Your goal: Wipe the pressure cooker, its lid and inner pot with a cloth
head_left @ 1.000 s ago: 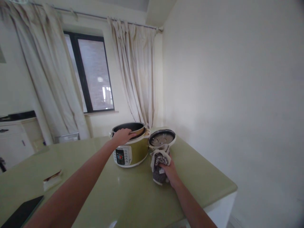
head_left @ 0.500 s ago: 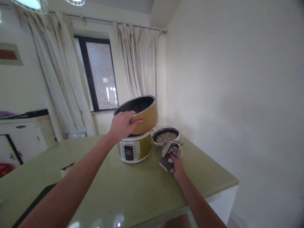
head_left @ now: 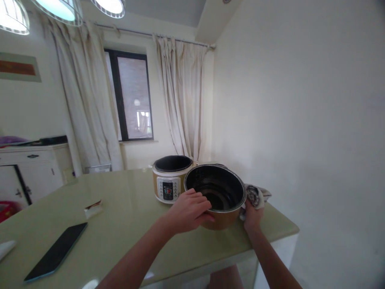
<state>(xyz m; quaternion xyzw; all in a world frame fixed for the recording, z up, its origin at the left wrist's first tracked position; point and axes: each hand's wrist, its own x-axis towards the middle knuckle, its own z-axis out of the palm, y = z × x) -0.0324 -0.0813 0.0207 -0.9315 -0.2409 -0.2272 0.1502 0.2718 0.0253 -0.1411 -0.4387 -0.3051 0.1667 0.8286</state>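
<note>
My left hand [head_left: 192,210] grips the near rim of the cooker's inner pot [head_left: 224,218], fingers over the edge and thumb outside. The pot is tan outside and dark inside, tilted slightly toward me over the table's right part. At its right side, my right hand [head_left: 254,214] is closed around a grey and white patterned cloth [head_left: 255,196], close against the pot's wall. Behind and to the left stands the gold and white electric cooker [head_left: 168,186], its top uncovered and its control panel facing me. The pot mostly hides the cooker's lid.
The pale green table [head_left: 126,237] ends in a corner at the right, beside a bare wall. On its left lie a dark tablet [head_left: 57,251] and a small white packet [head_left: 94,209]. A curtained window [head_left: 134,96] is behind.
My left hand has carried the inner pot from above the cooker down, right and nearer to me. My right hand has moved right with the cloth, now beside the pot.
</note>
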